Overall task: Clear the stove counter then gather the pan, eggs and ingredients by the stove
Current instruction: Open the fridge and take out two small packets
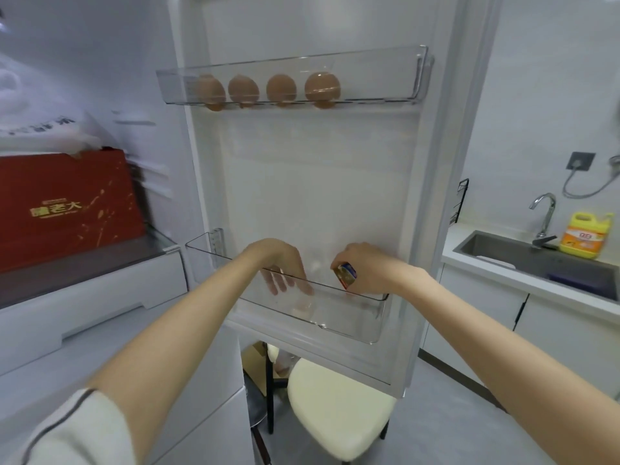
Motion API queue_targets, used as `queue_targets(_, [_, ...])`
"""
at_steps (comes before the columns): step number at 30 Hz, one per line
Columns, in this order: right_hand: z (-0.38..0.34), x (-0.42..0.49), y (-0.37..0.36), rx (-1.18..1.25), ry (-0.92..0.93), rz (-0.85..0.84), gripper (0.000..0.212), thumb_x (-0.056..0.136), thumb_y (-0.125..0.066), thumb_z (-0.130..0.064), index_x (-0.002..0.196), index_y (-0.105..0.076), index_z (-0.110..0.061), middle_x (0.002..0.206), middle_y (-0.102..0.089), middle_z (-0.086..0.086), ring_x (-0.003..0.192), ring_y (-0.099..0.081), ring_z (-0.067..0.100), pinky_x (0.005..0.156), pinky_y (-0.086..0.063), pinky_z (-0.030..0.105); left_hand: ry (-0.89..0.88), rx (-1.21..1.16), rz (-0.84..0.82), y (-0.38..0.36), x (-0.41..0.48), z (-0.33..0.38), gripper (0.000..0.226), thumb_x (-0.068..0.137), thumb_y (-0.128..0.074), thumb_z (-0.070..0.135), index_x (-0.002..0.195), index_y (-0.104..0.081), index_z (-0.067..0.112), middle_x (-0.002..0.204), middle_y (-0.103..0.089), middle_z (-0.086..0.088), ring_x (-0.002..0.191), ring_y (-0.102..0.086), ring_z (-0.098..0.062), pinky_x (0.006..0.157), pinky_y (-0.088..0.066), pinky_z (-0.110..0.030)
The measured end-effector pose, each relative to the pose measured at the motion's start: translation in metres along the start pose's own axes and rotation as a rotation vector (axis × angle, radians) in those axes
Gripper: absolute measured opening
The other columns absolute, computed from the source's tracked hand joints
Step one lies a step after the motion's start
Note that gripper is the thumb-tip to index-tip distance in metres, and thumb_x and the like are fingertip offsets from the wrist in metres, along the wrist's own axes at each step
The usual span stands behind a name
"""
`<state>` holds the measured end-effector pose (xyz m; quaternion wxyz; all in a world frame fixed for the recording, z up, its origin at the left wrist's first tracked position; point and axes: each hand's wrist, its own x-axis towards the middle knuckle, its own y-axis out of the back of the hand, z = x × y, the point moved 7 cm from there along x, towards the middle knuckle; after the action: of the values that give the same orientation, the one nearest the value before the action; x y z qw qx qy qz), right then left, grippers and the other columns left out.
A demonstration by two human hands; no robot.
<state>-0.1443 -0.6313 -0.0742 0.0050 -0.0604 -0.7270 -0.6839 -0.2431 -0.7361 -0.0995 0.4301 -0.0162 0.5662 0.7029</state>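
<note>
The fridge door stands open in front of me. Several brown eggs (281,89) sit in a row in its clear upper door shelf (385,78). Both my hands reach into the clear lower door bin (352,323). My left hand (285,266) hangs inside it with fingers pointing down, straight and loose, holding nothing. My right hand (365,266) grips a small packet (345,274) with a yellow, blue and red wrapper, just above the bin's front rim. Something pale lies blurred at the bin's bottom under my left hand.
A red box (67,206) lies on a shelf inside the fridge at left. Right of the door are a steel sink (523,260), a tap (545,216) and a yellow detergent jug (585,234). A cream chair seat (335,407) stands below the door.
</note>
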Motion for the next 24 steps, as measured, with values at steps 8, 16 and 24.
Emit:
queue_targets(8, [0.007,-0.002,-0.005,0.077,-0.058,0.087,0.051,0.080,-0.067,-0.014,0.128,-0.055,-0.021,0.121,-0.051,0.005,0.110,-0.051,0.026,0.089,-0.048,0.034,0.145,0.268,-0.178,-0.026,0.029,0.008,0.071,0.067,-0.082,0.047,0.119,-0.057,0.008,0.112,-0.062,0.003,0.090,-0.069,-0.014,0.101,-0.047,-0.040])
queue_targets(16, [0.010,-0.002,-0.003,0.128,-0.041,0.131,0.051,0.079,-0.067,-0.013,0.128,-0.055,-0.020,0.121,-0.051,0.006,0.111,-0.051,0.025,0.082,-0.044,0.029,-0.023,0.099,-0.061,-0.016,0.017,0.018,0.052,0.080,-0.076,0.022,0.125,-0.057,0.004,0.110,-0.062,-0.011,0.096,-0.064,-0.024,0.083,-0.057,-0.035])
queue_targets(24, [0.006,-0.013,0.015,0.246,-0.014,0.338,0.052,0.080,-0.068,-0.016,0.128,-0.053,-0.021,0.122,-0.051,0.002,0.113,-0.049,0.024,0.090,-0.046,0.032,-0.255,-0.302,0.233,0.022,-0.012,0.014,0.053,0.088,-0.067,0.022,0.137,-0.049,0.015,0.122,-0.056,-0.012,0.102,-0.062,-0.022,0.082,-0.058,-0.032])
